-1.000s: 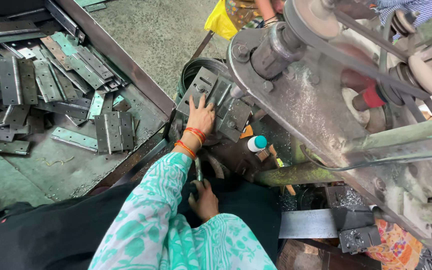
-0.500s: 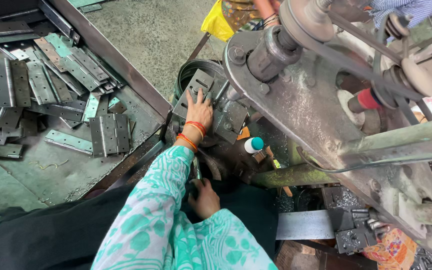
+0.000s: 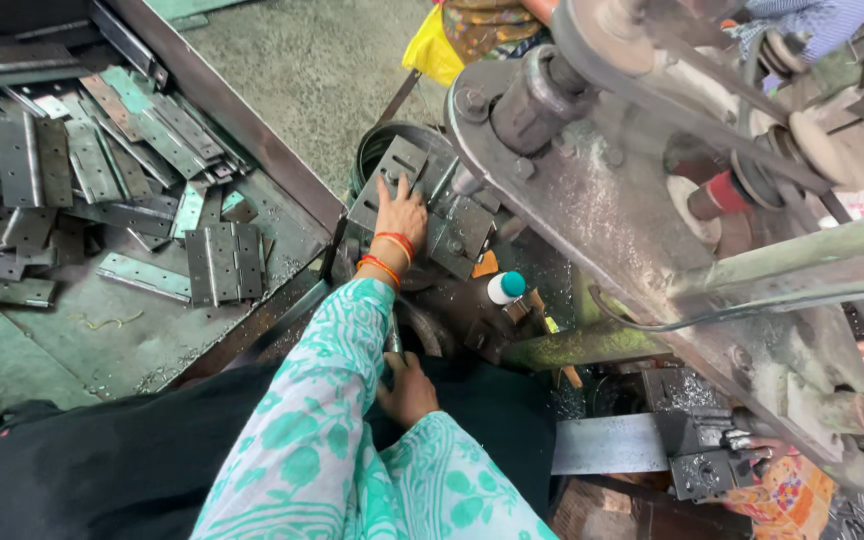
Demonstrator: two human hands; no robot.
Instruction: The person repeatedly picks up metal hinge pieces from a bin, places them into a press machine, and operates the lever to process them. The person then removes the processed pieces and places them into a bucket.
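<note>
A: Where is the person's left hand (image 3: pixel 400 214)?

B: Stretched forward toward twelve o'clock, past a sleeve of teal and white print (image 3: pixel 324 400) and two orange bangles (image 3: pixel 388 256) at the wrist. The fingers lie spread and flat on a grey metal hinge plate (image 3: pixel 388 172) with punched holes, which lies tilted on the top of a heap in a round dark bin (image 3: pixel 377 145).

A: Does it grip the plate?

B: No closed grip shows; the palm and fingers rest on its face. More plates (image 3: pixel 460 228) of the same kind lie just beside it at three o'clock, in the same heap.

A: And the right hand (image 3: pixel 410 388)?

B: Low, near six o'clock from the left one, close to the person's body. Its fingers curl around a thin dark metal piece (image 3: pixel 393 338) that stands up from it; what that piece is cannot be told.

A: What lies around them?

B: At nine o'clock a green desk (image 3: pixel 102 330) carries a scatter of long hinges (image 3: pixel 222 262), some folded shut, some lying open. At three o'clock of the left hand stands a small white bottle with a teal cap (image 3: pixel 504 287). A heavy grey machine (image 3: pixel 632 210) with a belt and pulleys fills the side from one to four o'clock, and a yellow bag (image 3: pixel 434 50) sits at twelve.
</note>
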